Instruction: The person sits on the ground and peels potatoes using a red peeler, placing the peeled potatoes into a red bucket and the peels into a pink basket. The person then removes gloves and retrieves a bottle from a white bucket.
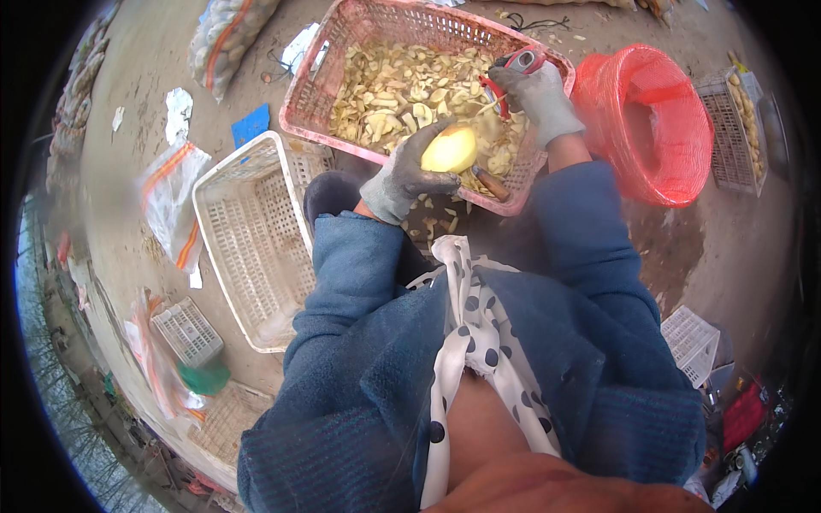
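Gloved in grey, my left hand (415,172) holds a mostly peeled potato (450,149) over the near rim of a red plastic crate (359,152). Pale peelings and slices (397,83) cover the crate's bottom. My right hand (535,86), also in a grey glove, grips a red-handled peeler (497,97) above the crate's right part, apart from the potato. A knife with a wooden handle (491,183) lies at the near right corner of the crate, below the potato; its blade is hard to make out.
A white plastic crate (251,256) stands to the left. At right are a red mesh sack (670,128), held round and upright, and a crate of potatoes (737,134). A filled sack (228,38) lies at upper left. Smaller crates (189,330) and plastic scraps lie around.
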`<state>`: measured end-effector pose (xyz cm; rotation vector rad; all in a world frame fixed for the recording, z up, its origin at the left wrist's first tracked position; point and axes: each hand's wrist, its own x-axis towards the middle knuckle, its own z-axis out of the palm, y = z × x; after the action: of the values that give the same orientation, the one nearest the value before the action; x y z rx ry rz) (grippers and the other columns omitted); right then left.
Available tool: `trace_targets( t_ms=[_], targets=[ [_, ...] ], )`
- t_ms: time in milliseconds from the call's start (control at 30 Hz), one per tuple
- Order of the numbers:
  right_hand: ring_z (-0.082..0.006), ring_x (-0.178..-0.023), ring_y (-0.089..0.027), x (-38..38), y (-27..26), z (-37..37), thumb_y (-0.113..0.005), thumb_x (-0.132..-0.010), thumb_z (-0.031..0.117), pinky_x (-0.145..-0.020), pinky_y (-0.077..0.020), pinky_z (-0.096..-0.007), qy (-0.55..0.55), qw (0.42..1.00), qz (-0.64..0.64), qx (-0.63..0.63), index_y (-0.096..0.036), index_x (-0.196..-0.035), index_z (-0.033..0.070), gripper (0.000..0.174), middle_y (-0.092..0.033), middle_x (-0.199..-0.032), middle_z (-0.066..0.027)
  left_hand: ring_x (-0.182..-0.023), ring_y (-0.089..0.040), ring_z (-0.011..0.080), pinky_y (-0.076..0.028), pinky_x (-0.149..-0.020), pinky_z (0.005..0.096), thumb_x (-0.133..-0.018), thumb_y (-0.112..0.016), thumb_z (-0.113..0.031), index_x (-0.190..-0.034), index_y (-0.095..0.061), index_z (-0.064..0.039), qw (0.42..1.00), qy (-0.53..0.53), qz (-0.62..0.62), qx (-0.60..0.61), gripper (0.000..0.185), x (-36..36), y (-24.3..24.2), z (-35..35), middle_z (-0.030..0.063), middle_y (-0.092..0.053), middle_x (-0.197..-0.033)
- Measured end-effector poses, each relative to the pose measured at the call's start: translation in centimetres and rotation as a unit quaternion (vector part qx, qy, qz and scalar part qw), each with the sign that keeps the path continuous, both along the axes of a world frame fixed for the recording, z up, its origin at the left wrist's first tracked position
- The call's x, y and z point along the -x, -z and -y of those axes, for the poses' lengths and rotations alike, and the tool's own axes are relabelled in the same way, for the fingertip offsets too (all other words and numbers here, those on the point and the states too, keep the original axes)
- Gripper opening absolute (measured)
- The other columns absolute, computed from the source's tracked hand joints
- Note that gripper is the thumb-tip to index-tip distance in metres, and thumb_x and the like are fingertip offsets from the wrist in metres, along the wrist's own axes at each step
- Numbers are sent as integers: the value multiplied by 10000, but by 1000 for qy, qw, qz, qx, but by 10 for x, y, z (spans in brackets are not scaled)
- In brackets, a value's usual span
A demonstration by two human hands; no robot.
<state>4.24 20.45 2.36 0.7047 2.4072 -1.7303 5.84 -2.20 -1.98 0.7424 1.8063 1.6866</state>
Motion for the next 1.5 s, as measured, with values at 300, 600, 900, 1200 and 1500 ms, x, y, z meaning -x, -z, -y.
trace_targets(
  t_ms=[300, 600, 900, 1200, 1500],
  targets=[
    [-169, -638, -584, -18, -13, -11, -574, -838, 90, -503, -468, -279, 110, 915, -211, 326, -586, -1015, -28, 214, -612, -849, -90, -991, -552, 216, -495, -772, 308, -856, -546, -258, -1330, -378, -46, 844, -7, 384, -375, 545, -10, -8, 9, 137, -476, -1265],
    [-116, -458, -500, -34, -11, 11, -652, -715, 123, -423, -402, -226, -110, 907, -165, 372, -592, -892, 12, 218, -580, -697, -44, -1104, -530, 235, -436, -965, 335, -602, -721, -134, -1353, -316, 11, 889, -19, 364, -278, 865, -9, -14, 1, 128, -506, -1222],
    [-120, -544, -533, -17, -5, -9, -628, -824, 154, -462, -425, -249, 111, 922, -201, 312, -629, -961, 26, 188, -582, -684, -33, -1087, -533, 248, -483, -878, 342, -639, -775, -195, -1345, -341, -20, 934, -12, 260, -244, 848, -3, -37, 3, 131, -492, -1229],
    [-127, -558, -554, -38, -45, 1, -632, -775, 79, -479, -447, -254, -62, 944, -176, 272, -591, -944, -2, 192, -600, -750, -45, -1067, -549, 259, -499, -858, 370, -648, -723, -211, -1308, -383, 9, 857, -67, 415, -298, 775, -9, -17, -11, 149, -524, -1190],
    [-114, -523, -545, 9, 39, -3, -712, -753, 147, -453, -411, -241, 35, 968, -249, 8, -614, -802, 28, 162, -609, -707, -34, -934, -602, 183, -513, -810, 292, -674, -702, -31, -1308, -396, 10, 905, -52, 379, -184, 705, -4, -4, 4, 102, -595, -1057]
  ],
)
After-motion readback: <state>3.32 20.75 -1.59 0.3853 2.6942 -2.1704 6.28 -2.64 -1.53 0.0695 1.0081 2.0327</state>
